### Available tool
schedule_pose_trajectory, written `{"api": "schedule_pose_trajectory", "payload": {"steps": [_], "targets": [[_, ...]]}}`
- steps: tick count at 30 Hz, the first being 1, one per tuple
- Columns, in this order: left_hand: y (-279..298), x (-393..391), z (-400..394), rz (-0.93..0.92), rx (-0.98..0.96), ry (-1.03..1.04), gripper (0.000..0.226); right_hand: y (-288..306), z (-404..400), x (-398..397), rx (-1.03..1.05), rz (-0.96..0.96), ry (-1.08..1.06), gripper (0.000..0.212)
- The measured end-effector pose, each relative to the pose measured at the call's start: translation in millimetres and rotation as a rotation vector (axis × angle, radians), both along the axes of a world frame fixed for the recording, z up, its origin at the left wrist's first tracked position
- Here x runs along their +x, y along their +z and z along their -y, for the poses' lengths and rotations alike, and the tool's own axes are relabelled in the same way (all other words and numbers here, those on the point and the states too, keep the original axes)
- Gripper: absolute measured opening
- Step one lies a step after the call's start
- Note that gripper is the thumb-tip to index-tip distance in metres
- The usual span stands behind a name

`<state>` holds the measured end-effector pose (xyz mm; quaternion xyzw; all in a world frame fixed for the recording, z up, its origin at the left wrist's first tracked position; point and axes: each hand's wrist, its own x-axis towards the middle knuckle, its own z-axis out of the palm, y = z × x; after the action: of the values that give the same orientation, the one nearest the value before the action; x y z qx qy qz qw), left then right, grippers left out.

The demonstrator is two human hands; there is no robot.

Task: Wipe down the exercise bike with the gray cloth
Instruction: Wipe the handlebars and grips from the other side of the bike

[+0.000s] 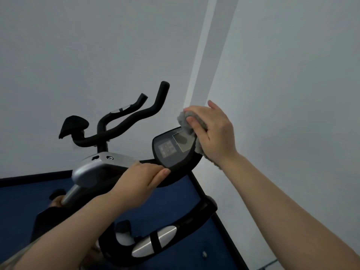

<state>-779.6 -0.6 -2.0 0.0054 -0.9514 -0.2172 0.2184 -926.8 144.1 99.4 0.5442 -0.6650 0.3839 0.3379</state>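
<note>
Wiping at the console's upper right edge — right hand (211, 131) grasps the gray cloth (190, 124), bunched under curled fingers against the display screen (183, 142) of the exercise bike (103, 168). Left hand (145, 177) rests on the console (171, 151) lower rim, fingers straight (flat, nothing clenched). Black handlebars (124, 123) sit behind — near a pale wall (97, 45), blue floor mat (25, 199) below.

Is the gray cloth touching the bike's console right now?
Touching. The head view shows the right hand pressing the gray cloth over the far edge of the console, with cloth overlapping the screen corner and no gap.
</note>
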Motion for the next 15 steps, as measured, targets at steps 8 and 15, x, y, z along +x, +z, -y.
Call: {"api": "schedule_pose_trajectory", "payload": {"steps": [8, 15], "targets": [[-8.0, 33.7, 51.0, 0.302, 0.236, 0.031, 0.031, 8.3, -8.8, 0.9, 0.200, -0.531, -0.106, 0.016], [-12.9, 33.0, 57.7, 0.273, 0.222, -0.015, 0.025, 16.9, -8.3, 15.1, 0.417, -0.585, -0.166, 0.013]]}}
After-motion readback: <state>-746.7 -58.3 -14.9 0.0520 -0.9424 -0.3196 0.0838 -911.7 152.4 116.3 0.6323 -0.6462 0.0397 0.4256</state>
